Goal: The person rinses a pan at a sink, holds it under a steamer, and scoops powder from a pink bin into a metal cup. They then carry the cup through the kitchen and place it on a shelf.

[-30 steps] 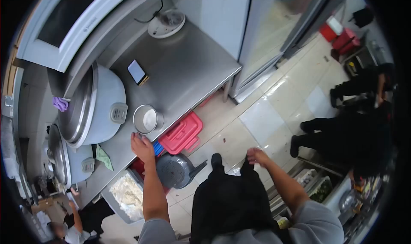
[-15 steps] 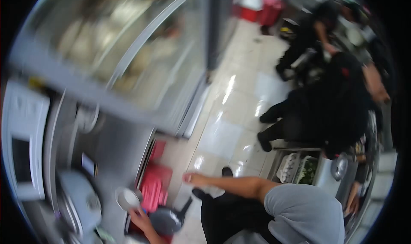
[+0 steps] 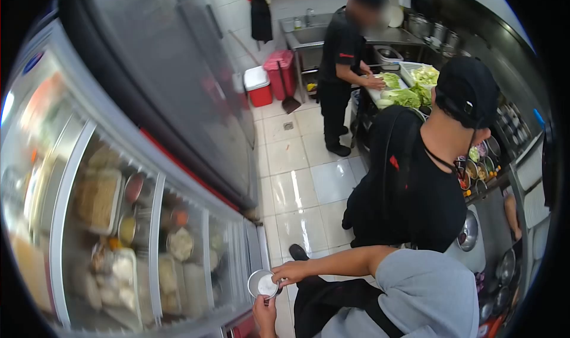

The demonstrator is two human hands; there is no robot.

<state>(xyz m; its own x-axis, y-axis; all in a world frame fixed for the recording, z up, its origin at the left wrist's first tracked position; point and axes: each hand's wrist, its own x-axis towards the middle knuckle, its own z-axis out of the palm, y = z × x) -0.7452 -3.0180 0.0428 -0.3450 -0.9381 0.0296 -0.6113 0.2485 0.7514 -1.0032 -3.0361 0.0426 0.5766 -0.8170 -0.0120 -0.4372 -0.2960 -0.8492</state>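
A small round metal bowl (image 3: 263, 284) with white contents is held between my two hands, in front of the glass-fronted fridge (image 3: 153, 231). My left hand (image 3: 264, 313) comes up from the bottom edge and grips the near side of the bowl's rim. On the right side of the rim, the fingers of my right hand (image 3: 288, 272) are closed; the arm reaches in from a grey sleeve (image 3: 421, 284). Tubs and bowls of food show behind the fridge glass.
A person in black (image 3: 409, 178) stands close on the right with their back turned. Farther off, another person (image 3: 338, 71) handles leafy greens (image 3: 404, 94) on a counter. A red bin (image 3: 279, 71), a red cooler (image 3: 258, 89) and a dustpan (image 3: 290, 105) stand on the tiled floor.
The view has swung from the steel counter to the fridge. My left hand has carried the bowl away from above the counter, and my right hand, previously apart, has come to the rim.
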